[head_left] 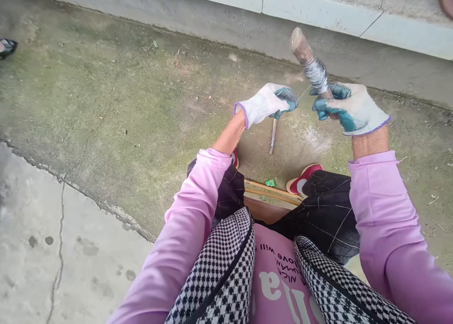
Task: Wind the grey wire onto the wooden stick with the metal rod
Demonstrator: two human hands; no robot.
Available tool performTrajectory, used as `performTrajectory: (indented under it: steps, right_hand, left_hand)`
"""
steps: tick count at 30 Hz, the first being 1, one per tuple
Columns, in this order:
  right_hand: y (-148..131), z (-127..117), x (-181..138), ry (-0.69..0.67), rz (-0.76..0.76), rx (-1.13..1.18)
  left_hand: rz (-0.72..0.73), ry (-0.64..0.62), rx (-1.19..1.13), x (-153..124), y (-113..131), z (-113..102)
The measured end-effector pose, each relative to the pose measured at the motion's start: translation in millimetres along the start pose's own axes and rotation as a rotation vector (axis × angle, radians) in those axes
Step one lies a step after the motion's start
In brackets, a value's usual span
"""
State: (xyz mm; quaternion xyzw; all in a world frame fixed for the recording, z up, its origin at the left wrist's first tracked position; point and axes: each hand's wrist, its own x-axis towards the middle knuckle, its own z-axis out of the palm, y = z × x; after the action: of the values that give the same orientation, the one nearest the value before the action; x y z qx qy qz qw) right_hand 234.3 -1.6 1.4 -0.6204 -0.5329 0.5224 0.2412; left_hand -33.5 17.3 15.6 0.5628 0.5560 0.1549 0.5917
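Observation:
My right hand (pixel 345 108), in a white glove with blue-green coated fingers, is closed round the lower end of a short wooden stick (pixel 300 48). Silvery thin wire (pixel 317 74) is wound thickly about the stick's middle, and the stick tilts up to the left. From the winding a single strand runs to my left hand (pixel 276 102), gloved alike, whose fingers are pinched on it. Just below the left hand shows a narrow stick-like piece (pixel 272 137); whether it is held or lies on the ground I cannot tell.
A raised ledge faced with pale tiles (pixel 311 15) runs along the far side. Between my shoes, near a red shoe (pixel 302 178), lie a small green wrapper (pixel 270 183) and wooden bars (pixel 269 189). Cracked concrete (pixel 42 248) is at lower left. Another person's shoe (pixel 7 47) shows at far left.

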Motion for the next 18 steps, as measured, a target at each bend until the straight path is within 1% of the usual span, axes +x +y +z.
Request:
performTrajectory:
  steps: [1,4,5,7,9,10,13,15,18]
  right_hand:
    - [1.4,2.9,4.0,0.048,0.012,-0.014]
    - [6.8,8.6,14.7,0.111,0.055,-0.121]
    - [8.1,9.7,17.7,0.123,0.061,-0.218]
    - [8.7,10.6,23.2,0.122,0.076,-0.519]
    - [8.1,10.0,28.7,0.082,0.092,-0.796]
    - [8.0,9.1,31.4,0.058,0.106,-0.881]
    - [11.9,4.0,37.4,0.007,0.152,-0.982]
    - [18.5,-0.2,37.2,-0.075,0.155,-1.017]
    - [31.2,-5.2,27.5,-0.205,0.099,-0.93]
  left_hand:
    - [-0.002,-0.001,0.003,-2.0,2.1,1.9]
    - [-0.026,0.015,0.009,-5.5,5.9,3.4]
    - [-0.032,0.022,0.011,-5.7,5.6,2.8]
    - [-0.041,0.03,0.017,-4.9,2.2,0.8]
    - [-0.033,0.036,0.012,-3.1,-2.9,-1.4]
    - [-0.023,0.038,0.003,-2.1,-5.4,-2.5]
    - [0.009,0.053,-0.025,1.1,-9.6,-5.6]
    - [-0.003,0.071,-0.007,2.8,-10.1,-7.2]
    - [-0.04,0.083,0.047,5.3,-11.3,-7.9]
